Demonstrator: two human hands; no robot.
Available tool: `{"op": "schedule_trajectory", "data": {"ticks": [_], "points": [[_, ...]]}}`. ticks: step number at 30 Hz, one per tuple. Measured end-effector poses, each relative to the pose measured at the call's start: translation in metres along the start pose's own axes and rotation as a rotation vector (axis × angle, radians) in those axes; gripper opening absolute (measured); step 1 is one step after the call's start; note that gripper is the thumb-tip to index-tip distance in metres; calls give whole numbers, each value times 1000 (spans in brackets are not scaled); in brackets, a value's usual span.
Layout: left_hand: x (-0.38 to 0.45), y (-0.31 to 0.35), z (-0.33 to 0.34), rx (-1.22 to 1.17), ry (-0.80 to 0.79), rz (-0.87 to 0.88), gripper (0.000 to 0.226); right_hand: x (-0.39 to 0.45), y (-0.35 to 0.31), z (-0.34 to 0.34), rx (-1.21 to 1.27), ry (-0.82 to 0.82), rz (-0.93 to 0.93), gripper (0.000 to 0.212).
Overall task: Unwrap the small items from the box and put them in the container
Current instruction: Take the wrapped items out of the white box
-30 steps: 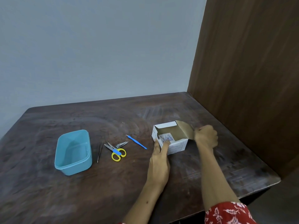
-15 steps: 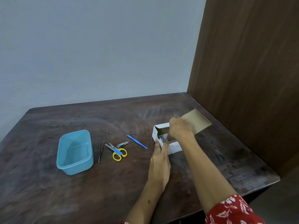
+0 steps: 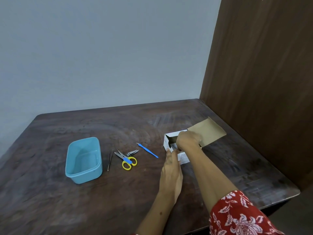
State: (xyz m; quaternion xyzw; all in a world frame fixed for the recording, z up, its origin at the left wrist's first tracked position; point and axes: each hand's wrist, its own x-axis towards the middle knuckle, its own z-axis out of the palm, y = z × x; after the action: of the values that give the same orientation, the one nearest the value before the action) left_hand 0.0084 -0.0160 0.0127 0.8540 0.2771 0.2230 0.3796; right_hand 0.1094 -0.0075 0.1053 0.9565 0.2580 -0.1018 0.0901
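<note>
A small white cardboard box (image 3: 183, 158) stands right of centre on the dark wooden table, its brown lid flap (image 3: 207, 132) folded back flat to the right. My left hand (image 3: 171, 167) rests against the box's near left corner, fingers pressed to its side. My right hand (image 3: 188, 139) reaches down into the open box, fingers hidden inside; whether it grips anything cannot be seen. The light blue plastic container (image 3: 83, 159) sits to the left with nothing in it.
Between container and box lie thin tweezers (image 3: 109, 159), yellow-handled scissors (image 3: 127, 160), a nail clipper (image 3: 133, 152) and a blue stick tool (image 3: 148, 150). A brown wooden panel (image 3: 262, 82) rises along the table's right side; a grey wall is behind.
My right hand let go of the lid flap, which now lies open flat, and moved left into the box. My left hand stayed at the box's corner.
</note>
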Motion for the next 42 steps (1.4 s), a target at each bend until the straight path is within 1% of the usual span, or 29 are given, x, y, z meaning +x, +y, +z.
{"op": "schedule_trajectory", "data": {"ticks": [2, 4, 6, 7, 8, 10, 11, 12, 13, 14, 16, 17, 18, 19, 20, 21, 22, 23, 25, 27, 30, 32, 34, 37, 42], "points": [[-1, 0, 0, -21, 15, 19, 39, -1, 0, -2, 53, 40, 12, 26], [-1, -2, 1, -19, 30, 42, 39, -1, 4, -9, 166, 94, 23, 26], [-1, -4, 3, -24, 49, 48, 39, -2, 13, -18, 354, 135, 30, 16], [-1, -5, 3, -28, 58, 51, 40, -1, 19, -22, 484, 138, 32, 10], [-1, -5, 4, -29, 65, 59, 42, 0, 25, -25, 648, 134, 23, 9], [-1, -5, 5, -31, 75, 71, 49, -1, 39, -28, 1030, 118, -46, 14], [-1, -4, 5, -45, 79, 72, 53, -2, 46, -28, 1195, 146, -79, 14], [-2, -4, 4, -67, 82, 69, 57, -3, 53, -26, 1315, 219, -87, 13], [-1, -3, 3, -88, 84, 61, 61, -3, 59, -22, 1393, 329, -60, 11], [-1, -2, 2, -98, 80, 49, 64, -3, 65, -17, 1423, 471, 10, 11], [-1, -1, 0, -101, 64, 22, 70, 0, 74, -3, 1408, 766, 264, 13], [-1, -1, 0, -95, 62, 21, 72, 1, 79, 4, 1398, 874, 418, 15], [-2, -1, 0, -81, 60, 28, 72, 1, 84, 10, 1427, 927, 560, 16], [-3, -1, 0, -67, 56, 35, 71, 3, 90, 15, 1503, 925, 671, 17], [-4, -2, 0, -58, 49, 37, 70, 5, 94, 19, 1631, 878, 723, 16], [-3, -4, 0, -52, 42, 35, 68, 7, 97, 22, 1781, 812, 719, 14], [-3, -5, 1, -46, 38, 34, 65, 9, 98, 24, 1902, 756, 669, 11], [-2, -7, 2, -37, 39, 37, 64, 10, 97, 25, 1948, 737, 598, 9], [0, -8, 3, -23, 49, 60, 62, 4, 90, 21, 1943, 784, 431, 8], [-1, -7, 4, -33, 64, 68, 61, -5, 77, 15, 1873, 876, 232, 13], [-1, -5, 3, -45, 74, 78, 58, -24, 56, 13, 1584, 1026, -34, 20], [-1, -5, 2, -44, 84, 91, 57, -32, 44, 19, 1408, 1068, -189, 20], [0, -6, 2, -57, 81, 85, 55, -34, 33, 30, 1255, 1074, -310, 17], [1, -10, 4, -105, 70, 70, 55, -35, 23, 47, 1085, 1021, -386, 17], [3, -16, 7, -73, 101, 142, 56, -35, 16, 62, 882, 921, -406, 16]]}}
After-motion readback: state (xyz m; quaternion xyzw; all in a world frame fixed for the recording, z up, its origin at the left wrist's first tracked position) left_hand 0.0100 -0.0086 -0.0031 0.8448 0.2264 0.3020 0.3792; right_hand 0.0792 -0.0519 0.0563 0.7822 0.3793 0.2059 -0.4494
